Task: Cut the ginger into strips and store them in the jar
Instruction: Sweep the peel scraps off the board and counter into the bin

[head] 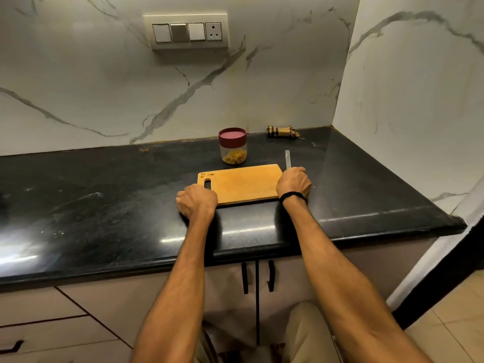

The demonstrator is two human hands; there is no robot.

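A wooden cutting board (242, 183) lies on the black counter (104, 205). A few small ginger scraps (207, 174) sit at its far left corner. Behind the board stands a clear jar (233, 146) with a maroon lid on it and yellow ginger strips in its bottom. My right hand (293, 182) grips the handle of a knife (287, 159) at the board's right edge, with the blade pointing away from me. My left hand (196, 200) rests on the counter at the board's near left corner, fingers curled, holding nothing that I can see.
A rolled striped cloth (281, 132) lies at the back right by the marble wall. A switch panel (186, 31) is on the wall above. The counter ends at a corner on the right (455, 224). Cabinet doors and drawers sit below.
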